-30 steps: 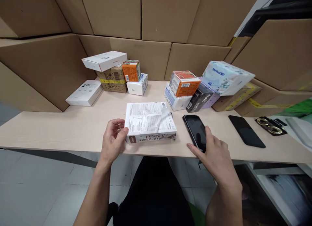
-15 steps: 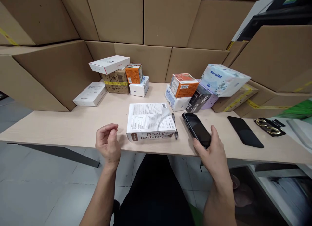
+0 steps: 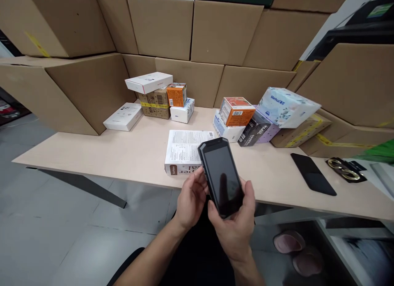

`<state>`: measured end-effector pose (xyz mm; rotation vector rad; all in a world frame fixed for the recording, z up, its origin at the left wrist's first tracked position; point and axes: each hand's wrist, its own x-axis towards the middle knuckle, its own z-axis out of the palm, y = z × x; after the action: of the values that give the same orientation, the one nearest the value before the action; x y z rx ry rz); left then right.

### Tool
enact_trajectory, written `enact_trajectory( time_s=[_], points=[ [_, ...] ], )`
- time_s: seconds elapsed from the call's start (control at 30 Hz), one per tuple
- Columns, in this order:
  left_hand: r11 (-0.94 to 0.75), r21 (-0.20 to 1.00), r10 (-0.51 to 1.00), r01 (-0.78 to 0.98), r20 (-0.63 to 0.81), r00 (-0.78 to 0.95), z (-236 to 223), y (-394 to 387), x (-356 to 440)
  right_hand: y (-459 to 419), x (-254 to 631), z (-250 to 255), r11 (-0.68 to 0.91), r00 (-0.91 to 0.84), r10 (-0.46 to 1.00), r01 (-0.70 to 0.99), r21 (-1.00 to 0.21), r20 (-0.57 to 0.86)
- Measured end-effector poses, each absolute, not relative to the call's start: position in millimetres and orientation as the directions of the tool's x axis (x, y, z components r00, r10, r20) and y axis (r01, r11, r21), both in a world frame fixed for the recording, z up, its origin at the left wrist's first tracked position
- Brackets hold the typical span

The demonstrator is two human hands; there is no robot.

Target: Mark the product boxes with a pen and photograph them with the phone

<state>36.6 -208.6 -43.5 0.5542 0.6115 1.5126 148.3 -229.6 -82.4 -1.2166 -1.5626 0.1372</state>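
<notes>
Both hands hold a black rugged handheld device (image 3: 221,176) with a dark screen, lifted in front of the table's near edge. My right hand (image 3: 235,224) cups its lower end from below, fingers wrapped round it. My left hand (image 3: 191,199) grips its left side with the fingertips. Just behind the device, a white printed box (image 3: 184,151) with a brown label lies flat on the light wooden table (image 3: 129,154).
Small boxes (image 3: 155,98) are stacked at the back left, more boxes and a tissue pack (image 3: 285,106) at the back right. A black phone (image 3: 312,178) and a black-and-gold object (image 3: 346,169) lie to the right. Large cartons (image 3: 215,31) wall the table.
My right hand picked the black device up off the table and brought it toward me. My left hand left the white box and came across to grip the device.
</notes>
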Motion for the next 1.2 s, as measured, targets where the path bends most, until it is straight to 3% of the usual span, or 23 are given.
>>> enact_trajectory(
  time_s=[0.17, 0.47, 0.93, 1.2],
  points=[
    [0.083, 0.611, 0.996, -0.788, -0.065, 0.054, -24.8, -207.9, 39.8, -233.3, 130.1, -76.9, 0.553, 0.088, 0.589, 0.681, -0.480, 0.803],
    [0.146, 0.588, 0.989, -0.796, -0.059, 0.138, -26.5, -205.6, 37.6, -233.5, 127.0, -74.8, 0.568, 0.069, 0.582, 0.678, -0.466, 0.810],
    [0.168, 0.392, 0.985, -0.904, -0.109, 0.136, -23.0, -203.4, 38.9, -230.4, 129.6, -75.9, 0.581, 0.034, 0.523, 0.717, -0.385, 0.851],
    [0.176, 0.405, 0.983, -0.897, -0.118, 0.140, -23.1, -203.9, 38.0, -231.2, 128.7, -77.3, 0.578, 0.028, 0.535, 0.717, -0.390, 0.844]
  ],
)
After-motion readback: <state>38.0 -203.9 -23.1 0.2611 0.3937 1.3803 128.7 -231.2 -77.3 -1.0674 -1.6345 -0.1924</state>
